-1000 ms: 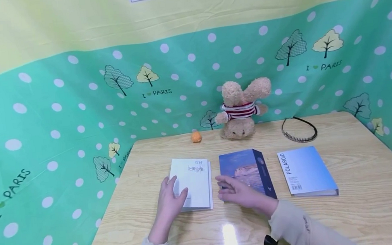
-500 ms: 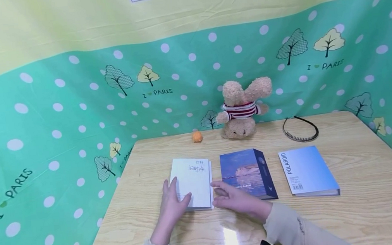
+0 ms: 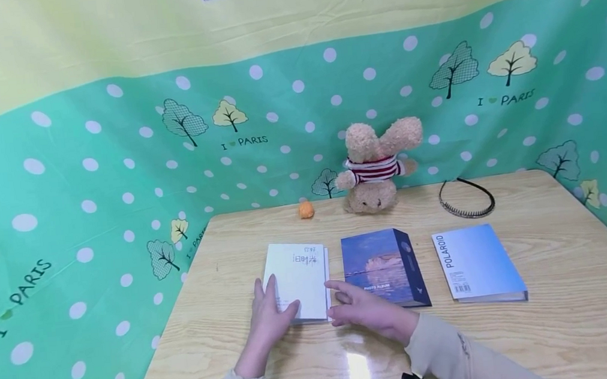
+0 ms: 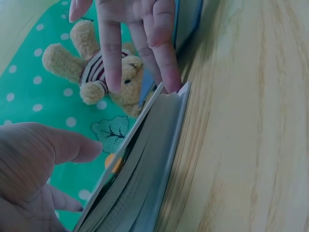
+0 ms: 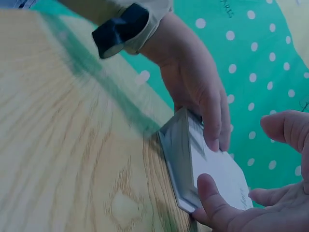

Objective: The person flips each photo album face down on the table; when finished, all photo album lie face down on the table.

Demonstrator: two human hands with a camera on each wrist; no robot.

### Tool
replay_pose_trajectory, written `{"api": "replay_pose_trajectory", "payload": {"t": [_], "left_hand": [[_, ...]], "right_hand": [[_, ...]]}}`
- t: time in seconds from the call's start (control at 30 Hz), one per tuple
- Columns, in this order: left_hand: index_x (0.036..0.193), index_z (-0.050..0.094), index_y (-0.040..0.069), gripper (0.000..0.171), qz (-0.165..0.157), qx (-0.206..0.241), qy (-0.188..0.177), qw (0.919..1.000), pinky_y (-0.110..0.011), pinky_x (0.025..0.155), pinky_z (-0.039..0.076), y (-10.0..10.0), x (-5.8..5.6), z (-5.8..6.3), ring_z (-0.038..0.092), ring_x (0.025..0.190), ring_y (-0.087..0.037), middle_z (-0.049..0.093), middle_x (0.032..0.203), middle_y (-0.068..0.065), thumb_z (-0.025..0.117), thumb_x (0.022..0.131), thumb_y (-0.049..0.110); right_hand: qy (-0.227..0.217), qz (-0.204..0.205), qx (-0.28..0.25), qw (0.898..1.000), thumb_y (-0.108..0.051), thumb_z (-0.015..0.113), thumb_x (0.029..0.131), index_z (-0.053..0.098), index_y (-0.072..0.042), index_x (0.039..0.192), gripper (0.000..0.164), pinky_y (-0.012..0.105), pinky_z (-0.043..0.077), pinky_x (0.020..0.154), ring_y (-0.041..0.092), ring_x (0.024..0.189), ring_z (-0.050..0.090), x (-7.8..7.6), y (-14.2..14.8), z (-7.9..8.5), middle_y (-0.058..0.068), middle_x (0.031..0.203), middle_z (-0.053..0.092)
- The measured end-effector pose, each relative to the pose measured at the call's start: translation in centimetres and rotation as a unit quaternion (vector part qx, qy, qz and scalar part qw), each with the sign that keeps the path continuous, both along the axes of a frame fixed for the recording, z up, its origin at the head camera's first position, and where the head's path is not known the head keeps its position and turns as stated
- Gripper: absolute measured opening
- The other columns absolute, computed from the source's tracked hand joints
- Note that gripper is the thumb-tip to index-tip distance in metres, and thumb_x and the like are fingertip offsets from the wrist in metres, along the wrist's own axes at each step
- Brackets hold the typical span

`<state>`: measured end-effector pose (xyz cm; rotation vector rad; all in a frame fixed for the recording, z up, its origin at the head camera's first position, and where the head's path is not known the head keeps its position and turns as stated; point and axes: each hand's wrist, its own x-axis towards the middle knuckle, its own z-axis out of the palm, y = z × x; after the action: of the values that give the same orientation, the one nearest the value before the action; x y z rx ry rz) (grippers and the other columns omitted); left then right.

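A white book (image 3: pixel 302 279) with dark lettering lies near the middle of the wooden table. Along its left side is my left hand (image 3: pixel 269 319), fingers extended at the edge and thumb over the cover. My right hand (image 3: pixel 371 311) has its fingertips at the book's right edge, loosely bent. Seen from the left wrist, the pages (image 4: pixel 145 164) are slightly fanned beneath the raised cover, and a right fingertip (image 4: pixel 170 79) meets the far corner. From the right wrist view, the left fingers (image 5: pixel 212 125) come down over the white cover.
Right of the white book lies a dark blue photo album (image 3: pixel 378 267), partly behind my right hand. Farther right is a light blue POLAROID album (image 3: pixel 480 263). At the back are an orange lump (image 3: pixel 306 210), an upside-down plush toy (image 3: pixel 371 168) and a black headband (image 3: pixel 467 199).
My right hand has moved left from over the blue photo album to the white book's right edge. My left hand has shifted slightly right; the book stays put.
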<state>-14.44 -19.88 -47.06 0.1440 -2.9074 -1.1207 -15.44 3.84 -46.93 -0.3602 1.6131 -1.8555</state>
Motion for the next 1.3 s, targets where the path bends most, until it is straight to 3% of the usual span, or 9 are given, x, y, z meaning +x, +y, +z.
{"api": "replay_pose_trajectory", "payload": {"t": [0.23,0.43,0.5,0.77,0.97,1.1,1.3], "left_hand": [[0.151,0.026,-0.003,0.088,0.004,0.006,-0.006,1.0,-0.068,0.107,0.021,-0.2,-0.2,0.1,0.014,0.137,-0.059,0.005,0.154,-0.036,0.072,0.083,0.029],[0.152,0.025,-0.003,0.09,0.005,0.013,-0.012,0.9998,-0.069,0.107,0.021,-0.4,-0.3,0.0,0.014,0.137,-0.059,0.005,0.154,-0.036,0.073,0.083,0.028],[0.152,0.024,-0.003,0.09,0.004,0.018,-0.013,0.9997,-0.069,0.106,0.021,-0.5,-0.3,0.0,0.013,0.137,-0.059,0.005,0.154,-0.036,0.073,0.082,0.028],[0.152,0.024,-0.004,0.093,-0.001,0.037,-0.014,0.9992,-0.069,0.107,0.019,-0.9,-0.4,0.1,0.012,0.136,-0.06,0.005,0.153,-0.038,0.075,0.08,0.027],[0.153,0.023,-0.001,0.101,-0.001,0.045,-0.025,0.9987,-0.069,0.107,0.018,-1.1,-0.3,0.3,0.012,0.137,-0.06,0.004,0.154,-0.037,0.08,0.075,0.028],[0.153,0.023,-0.001,0.105,-0.003,0.053,-0.027,0.9982,-0.069,0.107,0.017,-1.2,-0.3,0.3,0.012,0.137,-0.059,0.004,0.154,-0.037,0.083,0.071,0.027],[0.153,0.022,-0.001,0.108,-0.008,0.052,-0.029,0.9982,-0.068,0.108,0.018,-1.4,-0.4,0.2,0.011,0.138,-0.058,0.004,0.155,-0.036,0.084,0.07,0.028]], "right_hand": [[-0.046,-0.046,-0.031,0.997,-0.012,0.066,0.09,0.02,-0.004,0.154,0.08,0.043,0.043,0.103,0.035,0.113,0.056,0.4,-0.4,0.1,0.038,0.153,0.005],[-0.067,-0.083,-0.079,0.991,-0.001,0.062,0.089,0.01,0.003,0.153,0.083,0.044,0.043,0.102,0.041,0.122,0.048,0.5,-0.8,-0.2,0.039,0.151,0.013],[-0.071,-0.096,-0.091,0.989,0.001,0.061,0.088,0.007,0.005,0.153,0.084,0.045,0.044,0.102,0.043,0.126,0.044,0.6,-0.9,-0.2,0.041,0.15,0.009],[-0.067,-0.125,-0.081,0.987,0.0,0.062,0.088,0.008,0.007,0.152,0.085,0.042,0.046,0.099,0.043,0.127,0.043,1.1,-1.4,-0.1,0.04,0.151,0.008],[-0.065,-0.135,-0.064,0.987,-0.001,0.063,0.087,0.011,0.006,0.152,0.083,0.041,0.049,0.093,0.036,0.109,0.055,1.5,-1.6,0.3,0.038,0.147,0.026],[-0.067,-0.135,-0.056,0.987,-0.001,0.064,0.086,0.011,0.006,0.152,0.085,0.037,0.05,0.088,0.027,0.095,0.056,1.5,-1.6,0.5,0.033,0.134,0.045],[-0.071,-0.13,-0.054,0.988,-0.001,0.064,0.086,0.01,0.006,0.152,0.086,0.036,0.05,0.085,0.026,0.093,0.055,1.5,-1.8,0.4,0.026,0.121,0.054]]}}
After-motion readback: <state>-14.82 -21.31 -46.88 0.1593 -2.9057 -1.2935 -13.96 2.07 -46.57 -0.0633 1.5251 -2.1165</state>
